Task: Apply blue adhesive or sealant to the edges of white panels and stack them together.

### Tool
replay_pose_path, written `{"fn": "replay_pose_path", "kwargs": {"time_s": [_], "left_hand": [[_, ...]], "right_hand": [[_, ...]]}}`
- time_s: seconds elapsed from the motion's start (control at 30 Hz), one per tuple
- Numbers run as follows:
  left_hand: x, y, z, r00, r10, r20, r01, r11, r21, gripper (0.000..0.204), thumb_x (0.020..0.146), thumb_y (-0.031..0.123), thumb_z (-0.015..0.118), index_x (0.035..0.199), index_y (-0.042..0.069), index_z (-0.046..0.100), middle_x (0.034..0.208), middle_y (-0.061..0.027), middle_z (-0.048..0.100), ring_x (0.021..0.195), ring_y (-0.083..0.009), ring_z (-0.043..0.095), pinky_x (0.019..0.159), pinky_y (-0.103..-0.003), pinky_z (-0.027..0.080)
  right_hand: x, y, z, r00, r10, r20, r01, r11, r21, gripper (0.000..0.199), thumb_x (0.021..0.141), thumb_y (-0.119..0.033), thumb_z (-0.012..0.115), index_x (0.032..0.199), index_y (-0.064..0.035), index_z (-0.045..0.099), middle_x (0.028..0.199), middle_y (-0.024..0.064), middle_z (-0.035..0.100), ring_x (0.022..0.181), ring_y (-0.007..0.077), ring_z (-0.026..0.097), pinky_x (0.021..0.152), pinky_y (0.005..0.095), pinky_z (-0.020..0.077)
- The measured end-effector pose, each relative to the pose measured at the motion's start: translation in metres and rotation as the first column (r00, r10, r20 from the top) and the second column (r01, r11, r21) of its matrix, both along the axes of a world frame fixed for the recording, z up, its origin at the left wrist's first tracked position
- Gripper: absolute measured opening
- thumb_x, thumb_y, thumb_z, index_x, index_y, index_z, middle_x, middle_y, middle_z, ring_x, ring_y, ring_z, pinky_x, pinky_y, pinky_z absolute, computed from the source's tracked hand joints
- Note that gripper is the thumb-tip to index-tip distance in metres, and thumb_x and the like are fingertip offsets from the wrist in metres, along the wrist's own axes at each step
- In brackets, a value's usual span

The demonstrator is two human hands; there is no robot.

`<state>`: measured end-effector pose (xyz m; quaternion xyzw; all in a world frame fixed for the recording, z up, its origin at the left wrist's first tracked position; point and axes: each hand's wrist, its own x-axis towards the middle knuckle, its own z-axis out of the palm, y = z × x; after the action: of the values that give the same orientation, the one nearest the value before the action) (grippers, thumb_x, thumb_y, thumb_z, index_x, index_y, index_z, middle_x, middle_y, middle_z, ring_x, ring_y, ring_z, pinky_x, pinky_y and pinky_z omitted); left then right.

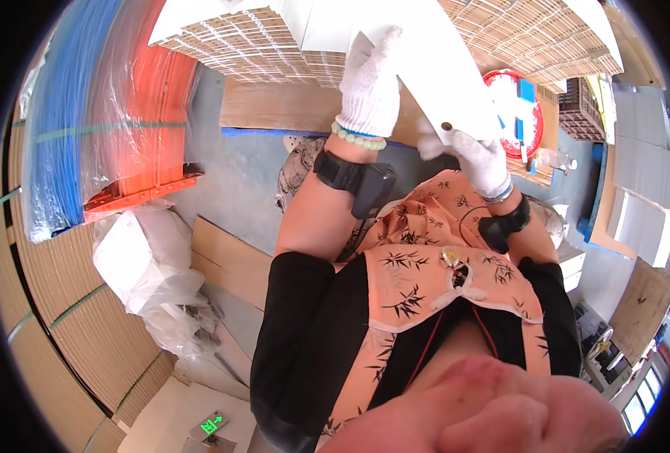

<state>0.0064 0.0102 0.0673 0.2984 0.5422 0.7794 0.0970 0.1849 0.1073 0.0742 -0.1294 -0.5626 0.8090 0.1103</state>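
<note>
Inside the right hand (pixel 480 157), a white board (pixel 442 79), likely light and stiff, is being held by its near end, a good spot, the left hand (pixel 372 89) being hard to tell.

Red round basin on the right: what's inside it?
Inside the red basin, white material and blue pieces show; what they are is unclear. The white panel covers part of its left side, so anything there is hidden.

Crumpled white plastic (pixel 146 260) lies near stacked brown cardboard (pixel 63 281).
</note>
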Motion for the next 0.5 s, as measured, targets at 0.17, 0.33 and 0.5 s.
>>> {"fn": "replay_pose_path", "kwargs": {"time_s": [0.17,0.33,0.5], "left_hand": [[-0.002,0.010,0.006,0.929,-0.266,0.258,0.189,0.940,0.285,0.054,0.105,0.040,0.051,0.137,-0.003,0.051,0.124,-0.0122,0.063,0.116,-0.0244,0.060,0.101,-0.039,0.049],[0.001,0.005,0.026,0.879,-0.255,0.402,0.117,0.935,0.336,0.039,0.105,0.022,0.052,0.137,-0.002,0.051,0.123,-0.0077,0.063,0.111,-0.0168,0.061,0.095,-0.033,0.051],[0.005,0.000,0.035,0.880,-0.272,0.390,0.189,0.953,0.238,0.050,0.107,0.034,0.046,0.139,-0.004,0.047,0.127,-0.0146,0.061,0.114,-0.0244,0.061,0.101,-0.039,0.050]], "right_hand": [[0.005,0.000,0.001,0.996,0.081,0.023,-0.072,0.959,-0.274,0.052,0.096,-0.035,0.064,0.120,0.0099,0.061,0.101,0.0215,0.071,0.074,0.0211,0.067,0.069,0.0360,0.0575],[0.027,0.042,-0.016,0.961,-0.266,0.078,0.258,0.962,0.093,0.040,0.102,-0.027,0.055,0.125,0.0058,0.061,0.108,0.0194,0.070,0.095,0.0247,0.066,0.091,0.0353,0.0511],[0.025,0.056,0.042,0.984,0.005,-0.176,0.175,0.078,0.981,0.053,0.086,-0.016,0.063,0.137,-0.0024,0.059,0.135,0.0210,0.060,0.130,0.0363,0.053,0.112,0.0444,0.0383]]}}
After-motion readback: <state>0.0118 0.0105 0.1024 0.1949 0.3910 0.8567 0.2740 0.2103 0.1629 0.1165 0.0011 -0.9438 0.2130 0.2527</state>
